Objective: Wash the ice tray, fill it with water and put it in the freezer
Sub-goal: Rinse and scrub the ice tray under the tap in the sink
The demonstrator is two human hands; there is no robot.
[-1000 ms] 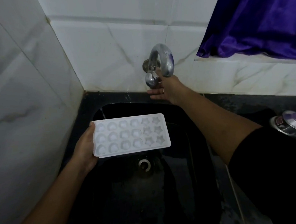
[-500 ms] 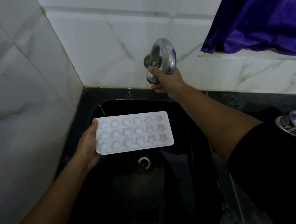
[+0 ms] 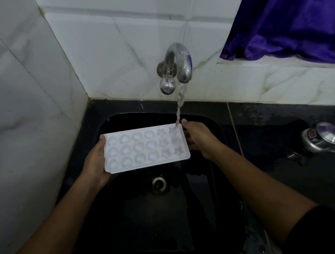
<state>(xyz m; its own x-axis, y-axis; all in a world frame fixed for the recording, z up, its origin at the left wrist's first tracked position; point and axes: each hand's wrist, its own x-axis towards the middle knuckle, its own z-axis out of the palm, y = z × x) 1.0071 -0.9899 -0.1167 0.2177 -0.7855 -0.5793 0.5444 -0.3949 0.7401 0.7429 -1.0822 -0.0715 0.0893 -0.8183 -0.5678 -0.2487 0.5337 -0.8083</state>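
No text, number or sign is legible. The white ice tray shows no readable marking. A red label on the metal vessel, right side of the worktop, is too blurred to read.

Looking like a home kitchen: a black sink is sitting in the back-left corner of the counter, a steel wall tap is running above it, white marble-look tiles are covering 2 walls, a purple curtain is hanging top right, and a pressure cooker is sitting near the counter's right edge.
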